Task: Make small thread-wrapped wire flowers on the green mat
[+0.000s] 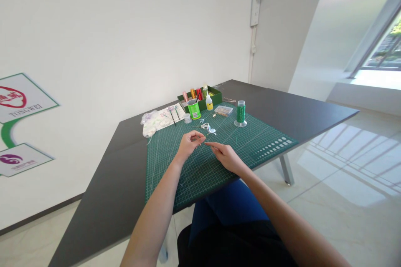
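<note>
My left hand (pixel 190 144) is closed in a pinch above the green cutting mat, at the thin green stem of a small flower with pale blue-white petals (pixel 212 131). Just to its right, my right hand (pixel 227 157) has its thumb and index finger pressed together, the fingertips close to the left ones. Whatever lies between those right fingertips is too small to make out. Beyond the hands lies a pair of small white-handled scissors (pixel 204 126). A spool of green thread (pixel 241 114) stands upright to the right.
Behind the hands are a bright green tub (pixel 194 110), a glue bottle (pixel 209 102), a clear flat box (pixel 223 111) and a dark green tray (pixel 216 95) holding several thread spools. White sheets with pale petals (pixel 159 122) lie left. The cutting mat (pixel 200 179) covers part of a black table (pixel 115 179).
</note>
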The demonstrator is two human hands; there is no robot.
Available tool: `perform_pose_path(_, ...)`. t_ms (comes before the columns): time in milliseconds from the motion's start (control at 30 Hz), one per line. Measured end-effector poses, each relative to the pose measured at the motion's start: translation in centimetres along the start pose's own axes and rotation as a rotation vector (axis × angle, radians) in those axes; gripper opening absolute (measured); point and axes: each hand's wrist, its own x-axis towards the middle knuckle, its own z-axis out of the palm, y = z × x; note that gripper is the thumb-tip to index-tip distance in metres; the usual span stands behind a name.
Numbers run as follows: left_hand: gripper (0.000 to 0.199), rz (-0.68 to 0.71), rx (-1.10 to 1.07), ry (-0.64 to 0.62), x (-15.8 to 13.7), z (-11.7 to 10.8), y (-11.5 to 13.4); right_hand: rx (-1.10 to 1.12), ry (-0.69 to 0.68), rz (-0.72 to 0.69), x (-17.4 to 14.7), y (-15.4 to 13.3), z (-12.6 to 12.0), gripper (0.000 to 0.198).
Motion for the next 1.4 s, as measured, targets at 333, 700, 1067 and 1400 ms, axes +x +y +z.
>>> perform_pose_path(333, 0.038, -0.059, 0.005, -0.003, -0.18, 0.17, 0.46, 0.003, -0.003, -0.005, -0.01, -0.08, -0.03, 0.042)
perform_pose_path(700, 0.036, -0.018, 0.004, 0.015, -0.1, 0.16, 0.5, 0.002, -0.005, 0.004, 0.01, 0.09, 0.09, 0.042)
perform_pose_path(1067, 0.034, -0.01, -0.008, 0.003, -0.16, 0.14, 0.46, 0.006, -0.014, -0.002, -0.02, -0.06, -0.01, 0.042)
perform_pose_path(1400, 0.031, 0.007, 0.0, -0.006, -0.21, 0.21, 0.69, 0.009, -0.014, -0.021, -0.05, -0.19, -0.09, 0.042)
